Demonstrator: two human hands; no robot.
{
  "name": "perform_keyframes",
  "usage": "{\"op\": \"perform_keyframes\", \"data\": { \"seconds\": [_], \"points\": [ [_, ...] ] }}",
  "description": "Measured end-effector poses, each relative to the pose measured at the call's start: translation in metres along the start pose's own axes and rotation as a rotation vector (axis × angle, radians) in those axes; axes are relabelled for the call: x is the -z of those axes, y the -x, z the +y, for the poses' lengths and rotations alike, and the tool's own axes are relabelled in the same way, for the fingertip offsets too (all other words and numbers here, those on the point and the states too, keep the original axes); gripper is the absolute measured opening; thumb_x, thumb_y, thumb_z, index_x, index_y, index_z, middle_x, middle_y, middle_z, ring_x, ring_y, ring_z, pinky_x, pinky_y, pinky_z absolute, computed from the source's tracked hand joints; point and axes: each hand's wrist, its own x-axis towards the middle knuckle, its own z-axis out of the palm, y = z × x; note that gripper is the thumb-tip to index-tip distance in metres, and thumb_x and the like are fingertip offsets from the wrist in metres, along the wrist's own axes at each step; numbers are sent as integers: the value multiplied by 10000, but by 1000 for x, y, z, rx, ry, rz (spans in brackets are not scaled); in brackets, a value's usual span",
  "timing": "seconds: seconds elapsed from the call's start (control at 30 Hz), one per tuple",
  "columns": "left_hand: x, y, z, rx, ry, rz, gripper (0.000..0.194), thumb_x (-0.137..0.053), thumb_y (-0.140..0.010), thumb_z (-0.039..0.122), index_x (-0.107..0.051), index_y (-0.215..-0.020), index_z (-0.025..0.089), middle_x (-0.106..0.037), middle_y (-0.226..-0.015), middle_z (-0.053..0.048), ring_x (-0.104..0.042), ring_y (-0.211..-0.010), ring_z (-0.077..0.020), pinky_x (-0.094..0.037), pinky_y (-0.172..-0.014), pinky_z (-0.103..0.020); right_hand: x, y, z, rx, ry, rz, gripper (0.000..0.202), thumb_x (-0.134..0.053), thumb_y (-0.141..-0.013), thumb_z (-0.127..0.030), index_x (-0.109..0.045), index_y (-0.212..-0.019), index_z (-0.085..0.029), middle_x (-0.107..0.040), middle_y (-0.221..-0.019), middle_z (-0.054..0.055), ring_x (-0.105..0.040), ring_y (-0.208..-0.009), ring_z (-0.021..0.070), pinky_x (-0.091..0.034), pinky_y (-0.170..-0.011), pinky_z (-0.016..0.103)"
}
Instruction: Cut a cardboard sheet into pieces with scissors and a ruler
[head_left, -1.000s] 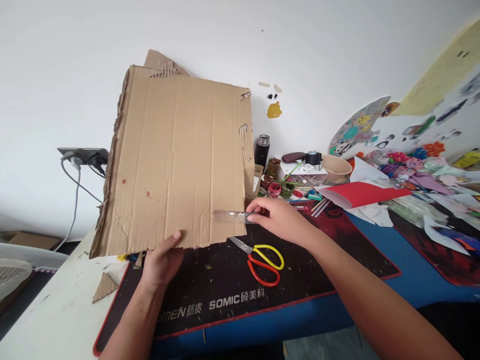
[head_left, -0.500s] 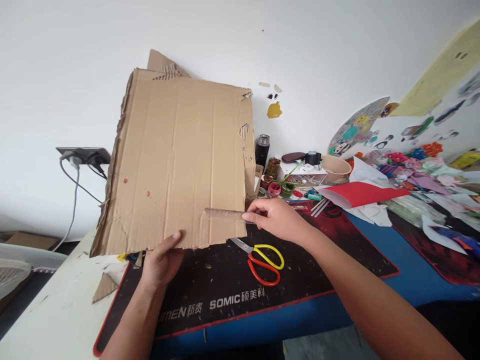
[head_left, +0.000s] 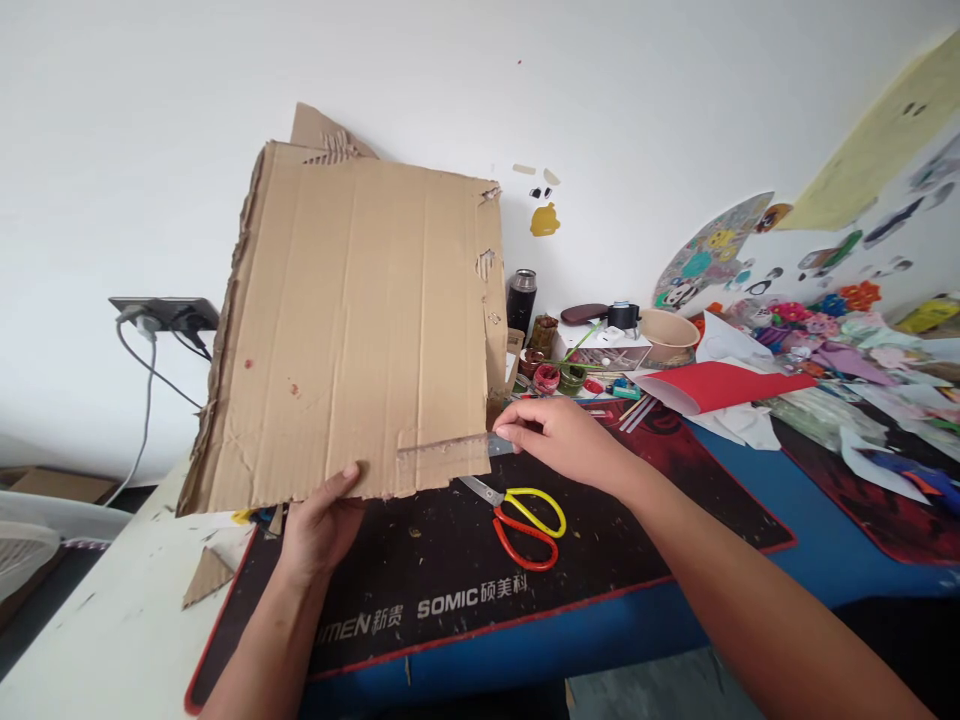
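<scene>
A large piece of brown corrugated cardboard (head_left: pixel 360 320) stands tilted up before me, its edges ragged and torn in places. My left hand (head_left: pixel 322 522) grips its bottom edge, thumb on the front face and fingers hidden behind. Between the thumb and fingers of my right hand (head_left: pixel 551 440) is the right end of a clear ruler (head_left: pixel 442 455). The ruler lies across the lower right of the cardboard, slightly tilted. Just below on the mat rest scissors (head_left: pixel 525 515) with one yellow and one red handle, blade tips hidden under the cardboard.
A black desk mat (head_left: pixel 450 600) covers much of the table. At the back stand a dark thermos (head_left: pixel 521 297), small paint jars (head_left: pixel 546 377) and a beige bowl (head_left: pixel 667 335). Red paper (head_left: pixel 720 385) and colourful craft scraps lie right. A cardboard scrap (head_left: pixel 208 577) is left.
The ruler has shifted down and left across the cardboard and tilted, its right end now higher. My left hand still holds the cardboard in nearly the same place.
</scene>
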Motion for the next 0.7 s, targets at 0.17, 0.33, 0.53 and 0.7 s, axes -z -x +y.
{"op": "perform_keyframes", "data": {
  "seconds": [0.17, 0.33, 0.53, 0.7],
  "points": [
    [1, 0, 2, 32, -25, -28, 235, -941, -641, 297, -845, -785, 138, -842, -841, -129, -810, -910, -386, -675, -891, -496, 0, -2, 4, 31, 1, 82, 164, -632, -1027, -265, -768, -941, -231, -753, -772, -8, -673, -717, 166, -455, -696, 289],
    [-2, 1, 3, 32, -34, -45, 195, -931, -656, 294, -841, -769, 163, -843, -844, -108, -812, -888, -377, -683, -872, -501, -1, -1, 7, 45, 18, 109, 168, -624, -1021, -245, -758, -922, -224, -752, -787, -6, -660, -720, 164, -450, -697, 287],
    [0, 0, 1, 11, -35, -39, 157, -917, -673, 279, -848, -778, 185, -851, -869, -97, -811, -915, -379, -689, -852, -493, 0, 1, 12, 31, 6, 112, 174, -613, -1022, -258, -751, -920, -235, -747, -781, -4, -658, -717, 170, -452, -692, 296],
    [0, 0, 1, 26, -46, -41, 204, -935, -647, 303, -852, -788, 181, -852, -884, -115, -804, -951, -403, -687, -854, -507, -1, 2, 14, 39, 1, 110, 169, -614, -1025, -253, -743, -916, -239, -746, -783, -8, -659, -720, 168, -448, -694, 300]
  ]
}}
